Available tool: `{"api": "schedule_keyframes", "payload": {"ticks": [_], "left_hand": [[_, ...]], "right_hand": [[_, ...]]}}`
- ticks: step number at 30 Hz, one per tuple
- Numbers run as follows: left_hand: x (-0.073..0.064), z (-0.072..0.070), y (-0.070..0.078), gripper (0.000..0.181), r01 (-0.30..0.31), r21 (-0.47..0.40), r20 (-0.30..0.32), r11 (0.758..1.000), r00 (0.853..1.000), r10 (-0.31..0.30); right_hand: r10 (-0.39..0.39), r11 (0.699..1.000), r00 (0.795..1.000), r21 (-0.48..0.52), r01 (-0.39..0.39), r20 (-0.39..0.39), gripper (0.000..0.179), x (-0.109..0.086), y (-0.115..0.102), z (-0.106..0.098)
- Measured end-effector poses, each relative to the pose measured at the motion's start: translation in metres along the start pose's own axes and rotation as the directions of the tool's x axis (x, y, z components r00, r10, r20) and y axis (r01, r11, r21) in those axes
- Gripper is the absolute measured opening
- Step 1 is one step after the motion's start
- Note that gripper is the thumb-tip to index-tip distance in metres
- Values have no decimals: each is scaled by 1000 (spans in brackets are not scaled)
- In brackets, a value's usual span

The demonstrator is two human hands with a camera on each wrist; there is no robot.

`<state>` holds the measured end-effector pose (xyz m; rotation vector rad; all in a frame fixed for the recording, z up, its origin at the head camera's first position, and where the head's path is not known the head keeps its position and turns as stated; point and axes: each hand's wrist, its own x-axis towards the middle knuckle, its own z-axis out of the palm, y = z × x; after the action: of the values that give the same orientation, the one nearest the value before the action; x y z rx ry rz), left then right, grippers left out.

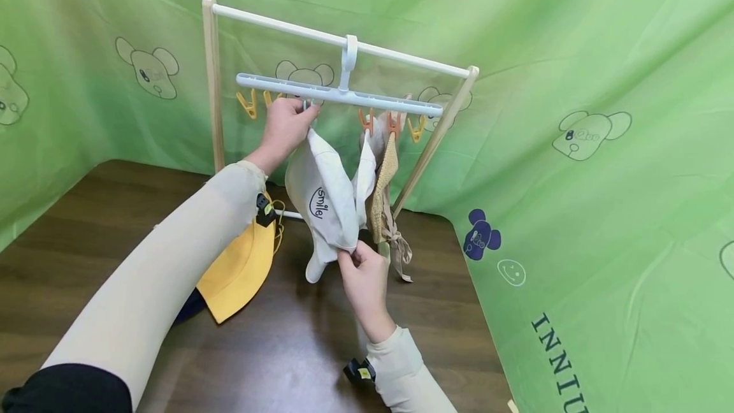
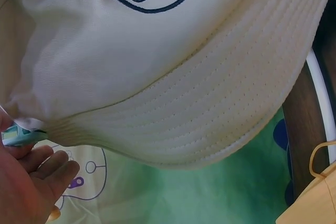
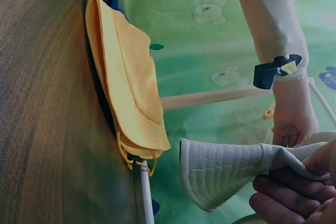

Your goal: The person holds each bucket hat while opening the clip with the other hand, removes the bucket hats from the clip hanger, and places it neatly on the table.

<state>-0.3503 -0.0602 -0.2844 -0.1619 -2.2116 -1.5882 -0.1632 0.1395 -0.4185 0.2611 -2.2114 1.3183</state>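
A white bucket hat (image 1: 329, 199) with a "smile" print hangs below the light-blue clip hanger (image 1: 292, 88). At the hanger's middle, my left hand (image 1: 287, 125) pinches a teal clothespin (image 2: 21, 136), right at the hat's brim edge in the left wrist view. Lower down, my right hand (image 1: 365, 276) pinches the hat between thumb and fingers, and its stitched brim (image 3: 220, 169) spreads out beside that hand. To the right, a straw hat (image 1: 384, 190) with ribbon ties hangs from an orange clip (image 1: 393, 125); another orange clip (image 1: 366, 121) is beside it.
The hanger hooks over the white rod of a wooden-legged rack (image 1: 212, 81). Yellow clips (image 1: 246, 104) dangle at its ends. A yellow hat (image 1: 243, 273) with a cord lies on the wooden table (image 1: 275, 349), over something dark blue (image 1: 190, 308). Green printed cloth (image 1: 573, 69) surrounds the table.
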Motion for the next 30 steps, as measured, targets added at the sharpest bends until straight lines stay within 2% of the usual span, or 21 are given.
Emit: {"api": "schedule_keyframes", "payload": {"ticks": [6,11,19,23,26,28,30], "left_hand": [[2,2,3,51,-4,7,15,1000,1000,4],[5,-1,4,51,-13,-41,8,999,1000,13],[3,-5,3,53,-30,18,33,999,999,29],[3,-5,4,53,-40,31,25,999,999,39],[3,-5,4,53,-39,34,25,999,999,38],[4,-6,4,53,-38,39,29,999,999,37],[3,-6,4,53,-39,48,30,998,999,37]], "right_hand": [[-14,1000,1000,-4,14,-6,24,-1,0,-2],[-22,1000,1000,4,22,-2,21,-1,-1,-5],[22,1000,1000,22,-23,20,14,-2,4,-5],[89,995,995,38,-91,34,14,1,4,-4],[192,965,979,168,-201,69,14,6,1,-2],[257,922,962,274,-273,94,14,11,-2,-1],[303,866,946,379,-325,118,17,14,-5,1]]}}
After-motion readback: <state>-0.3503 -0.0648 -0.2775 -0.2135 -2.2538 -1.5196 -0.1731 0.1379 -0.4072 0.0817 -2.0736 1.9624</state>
